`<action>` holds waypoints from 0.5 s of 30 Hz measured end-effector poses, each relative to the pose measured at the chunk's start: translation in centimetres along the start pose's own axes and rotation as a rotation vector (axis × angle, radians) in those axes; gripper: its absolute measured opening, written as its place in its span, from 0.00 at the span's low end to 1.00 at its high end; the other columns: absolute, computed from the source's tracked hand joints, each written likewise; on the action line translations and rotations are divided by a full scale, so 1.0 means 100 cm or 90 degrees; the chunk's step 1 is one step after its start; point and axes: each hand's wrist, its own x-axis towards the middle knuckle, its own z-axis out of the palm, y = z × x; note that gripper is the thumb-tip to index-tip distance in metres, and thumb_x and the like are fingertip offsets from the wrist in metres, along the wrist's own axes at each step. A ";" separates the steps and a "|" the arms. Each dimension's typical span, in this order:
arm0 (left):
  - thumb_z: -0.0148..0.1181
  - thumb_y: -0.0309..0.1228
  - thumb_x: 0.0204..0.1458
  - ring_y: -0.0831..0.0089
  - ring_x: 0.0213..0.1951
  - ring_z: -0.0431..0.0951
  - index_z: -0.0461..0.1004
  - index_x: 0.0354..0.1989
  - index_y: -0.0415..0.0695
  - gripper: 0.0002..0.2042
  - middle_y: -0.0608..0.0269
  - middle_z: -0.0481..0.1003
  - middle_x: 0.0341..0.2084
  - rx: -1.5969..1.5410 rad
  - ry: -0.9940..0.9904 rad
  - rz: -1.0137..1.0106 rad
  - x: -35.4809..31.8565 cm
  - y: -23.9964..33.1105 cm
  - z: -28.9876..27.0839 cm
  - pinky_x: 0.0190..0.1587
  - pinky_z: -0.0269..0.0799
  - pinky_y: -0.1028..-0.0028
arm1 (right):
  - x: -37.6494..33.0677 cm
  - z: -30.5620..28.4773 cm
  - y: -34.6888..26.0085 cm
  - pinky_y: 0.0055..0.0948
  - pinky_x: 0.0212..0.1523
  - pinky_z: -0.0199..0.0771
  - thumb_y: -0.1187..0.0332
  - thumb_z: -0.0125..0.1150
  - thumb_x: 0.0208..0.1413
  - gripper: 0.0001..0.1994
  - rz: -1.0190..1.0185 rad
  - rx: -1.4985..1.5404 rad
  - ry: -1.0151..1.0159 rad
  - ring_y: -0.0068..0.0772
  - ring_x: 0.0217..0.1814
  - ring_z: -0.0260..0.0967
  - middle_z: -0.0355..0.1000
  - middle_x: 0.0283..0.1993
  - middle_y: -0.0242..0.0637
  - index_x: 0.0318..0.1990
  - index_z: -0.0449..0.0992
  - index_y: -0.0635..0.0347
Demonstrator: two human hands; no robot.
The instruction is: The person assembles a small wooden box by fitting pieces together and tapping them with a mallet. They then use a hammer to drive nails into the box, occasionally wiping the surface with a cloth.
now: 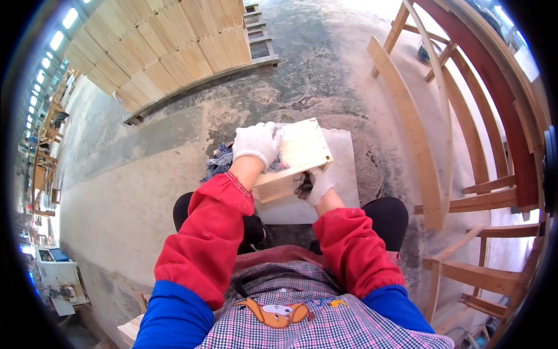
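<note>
1. Wooden box — pale, plank-built, lying tilted at the centre of view on a low pale surface between my knees.
2. My left hand — white glove, palm down on the box's top at its 9 o'clock end; fingers spread slightly and pressing flat on the wood, not wrapped round it.
3. My right hand — white glove, at the box's near edge, about 5 o'clock from its middle; fingers closed round a small dark object held against the box's side. I cannot tell what the object is.
4. Blue cloth — crumpled, at 9 o'clock of the box, partly under my left wrist and touching the box.
5. Red sleeve covers — over both forearms, blue sleeves beneath; a checked apron at 6 o'clock.
6. Stacked wooden panels — light boards on a pallet at 11 o'clock, well apart from the box.
7. Curved wooden frames — bent slats and rails, some dark red, from 1 to 4 o'clock, standing on the dusty concrete floor.
</note>
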 end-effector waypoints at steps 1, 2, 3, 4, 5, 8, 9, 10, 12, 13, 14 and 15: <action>0.46 0.48 0.63 0.50 0.42 0.80 0.77 0.42 0.49 0.18 0.52 0.80 0.39 0.000 -0.001 0.002 0.001 0.001 0.000 0.45 0.76 0.55 | 0.005 -0.003 -0.003 0.23 0.16 0.60 0.60 0.64 0.60 0.09 0.014 -0.023 -0.014 0.24 0.16 0.62 0.69 0.22 0.26 0.31 0.73 0.50; 0.46 0.48 0.63 0.50 0.42 0.80 0.77 0.42 0.49 0.18 0.52 0.80 0.39 -0.011 0.000 0.008 0.002 0.000 0.001 0.45 0.75 0.55 | 0.006 -0.003 -0.007 0.23 0.16 0.60 0.62 0.65 0.59 0.08 0.023 -0.046 -0.026 0.24 0.16 0.62 0.69 0.22 0.26 0.31 0.73 0.49; 0.46 0.48 0.63 0.50 0.42 0.80 0.77 0.43 0.49 0.18 0.52 0.80 0.40 -0.021 0.001 0.014 0.001 0.000 0.002 0.46 0.75 0.55 | 0.005 -0.005 -0.006 0.23 0.16 0.60 0.62 0.65 0.59 0.08 0.007 -0.041 -0.035 0.24 0.15 0.61 0.68 0.22 0.26 0.32 0.72 0.50; 0.46 0.49 0.63 0.50 0.42 0.80 0.77 0.44 0.49 0.18 0.53 0.80 0.40 -0.031 0.001 0.022 0.002 -0.001 0.003 0.46 0.75 0.55 | 0.001 -0.009 -0.002 0.23 0.16 0.59 0.63 0.66 0.58 0.08 -0.010 -0.036 -0.043 0.24 0.15 0.61 0.68 0.22 0.26 0.34 0.72 0.50; 0.47 0.51 0.62 0.49 0.46 0.79 0.76 0.50 0.49 0.21 0.50 0.79 0.43 -0.048 -0.036 0.015 0.003 0.003 -0.002 0.49 0.74 0.56 | -0.007 -0.016 0.005 0.23 0.15 0.59 0.63 0.66 0.58 0.08 -0.025 -0.029 -0.047 0.24 0.15 0.60 0.68 0.21 0.26 0.35 0.71 0.50; 0.46 0.57 0.60 0.54 0.51 0.78 0.74 0.56 0.51 0.26 0.52 0.78 0.49 -0.141 -0.025 0.076 0.001 -0.009 0.005 0.55 0.69 0.57 | -0.062 -0.050 0.007 0.24 0.16 0.59 0.62 0.66 0.58 0.11 0.001 -0.252 -0.089 0.23 0.15 0.60 0.66 0.21 0.27 0.38 0.69 0.53; 0.50 0.60 0.56 0.53 0.60 0.71 0.66 0.65 0.50 0.34 0.48 0.71 0.59 -0.180 -0.092 0.113 0.003 -0.015 0.003 0.62 0.63 0.57 | -0.084 -0.061 0.004 0.23 0.16 0.60 0.62 0.65 0.59 0.11 0.006 -0.302 -0.098 0.22 0.15 0.60 0.66 0.21 0.27 0.38 0.69 0.54; 0.52 0.61 0.55 0.52 0.62 0.68 0.65 0.67 0.50 0.36 0.48 0.69 0.61 -0.174 -0.108 0.160 0.006 -0.019 -0.002 0.64 0.60 0.56 | -0.102 -0.072 0.001 0.23 0.17 0.61 0.63 0.65 0.59 0.10 0.011 -0.351 -0.108 0.22 0.15 0.60 0.65 0.22 0.28 0.38 0.69 0.55; 0.55 0.61 0.52 0.50 0.66 0.63 0.62 0.69 0.48 0.40 0.46 0.64 0.65 -0.152 -0.141 0.249 0.006 -0.017 -0.026 0.68 0.55 0.55 | -0.127 -0.100 -0.003 0.23 0.18 0.62 0.63 0.64 0.60 0.10 0.021 -0.306 -0.143 0.21 0.16 0.61 0.66 0.23 0.28 0.38 0.69 0.55; 0.62 0.62 0.45 0.46 0.69 0.58 0.56 0.72 0.47 0.48 0.46 0.60 0.68 -0.088 -0.197 0.243 0.004 -0.012 -0.044 0.71 0.49 0.54 | -0.132 -0.110 -0.003 0.23 0.18 0.63 0.63 0.64 0.60 0.10 0.026 -0.280 -0.159 0.21 0.17 0.61 0.66 0.24 0.28 0.39 0.69 0.55; 0.65 0.59 0.43 0.45 0.69 0.58 0.55 0.72 0.46 0.49 0.45 0.59 0.68 -0.037 -0.220 0.268 0.001 -0.009 -0.059 0.71 0.50 0.55 | -0.133 -0.115 -0.002 0.22 0.19 0.63 0.63 0.63 0.61 0.10 0.018 -0.237 -0.149 0.21 0.18 0.61 0.66 0.25 0.28 0.40 0.69 0.54; 0.68 0.56 0.41 0.44 0.68 0.58 0.53 0.72 0.45 0.51 0.44 0.58 0.68 0.012 -0.243 0.294 -0.001 -0.008 -0.070 0.71 0.52 0.56 | -0.131 -0.119 -0.001 0.22 0.19 0.64 0.63 0.62 0.61 0.09 0.010 -0.194 -0.138 0.21 0.19 0.62 0.66 0.26 0.28 0.42 0.69 0.53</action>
